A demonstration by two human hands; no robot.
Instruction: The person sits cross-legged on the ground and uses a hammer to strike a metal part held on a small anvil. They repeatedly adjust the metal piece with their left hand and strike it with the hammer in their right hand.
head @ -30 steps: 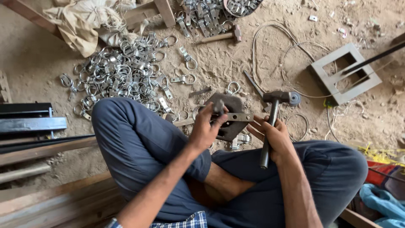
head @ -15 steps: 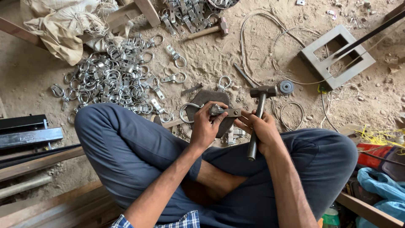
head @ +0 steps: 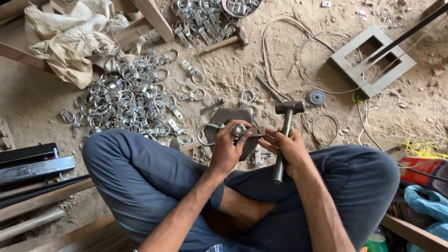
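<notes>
The person sits cross-legged on a sandy floor, both hands raised over the lap. The left hand has its grip closed on a metal ring clamp, pinching its bolted end between thumb and fingers while the ring loop sticks out to the left. The right hand has its grip wrapped round the handle of a hammer, the head upward and the handle end pointing down past the knee; its fingertips also touch the flat tab at the clamp's right end. Just beyond the hands a dark steel plate lies on the floor. Farther left spreads a pile of ring clamps, and a second hammer with a wooden handle lies near the top. A rectangular grey metal frame sits at the upper right, with loops of wire between.
</notes>
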